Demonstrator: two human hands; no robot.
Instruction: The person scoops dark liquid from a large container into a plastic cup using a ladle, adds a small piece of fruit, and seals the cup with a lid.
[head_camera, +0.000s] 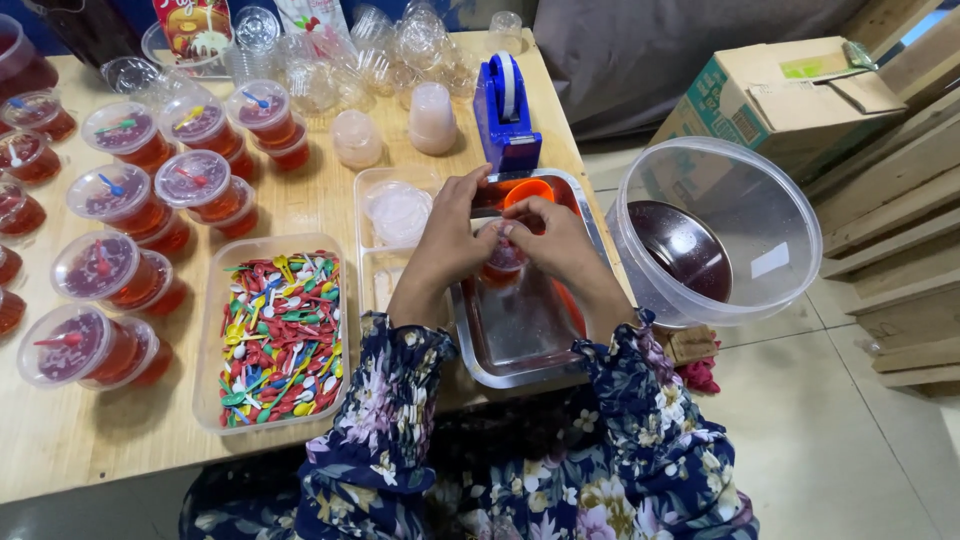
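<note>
Both my hands meet over a metal tray (520, 340) at the table's right edge. My left hand (452, 232) and my right hand (548, 238) together hold a small clear cup of red jelly (503, 262), fingers pressing on its lid. An orange scoop or cup (528, 190) lies in the tray behind my fingers. The cup is mostly hidden by my hands.
A clear tub of several small coloured plastic spoons (282, 335) sits left of the tray. Several lidded red jelly cups (120, 200) fill the table's left. A blue tape dispenser (506, 112), empty cups (400, 45), a lid tray (398, 212), a big plastic bowl (715, 230) and a cardboard box (770, 85) are nearby.
</note>
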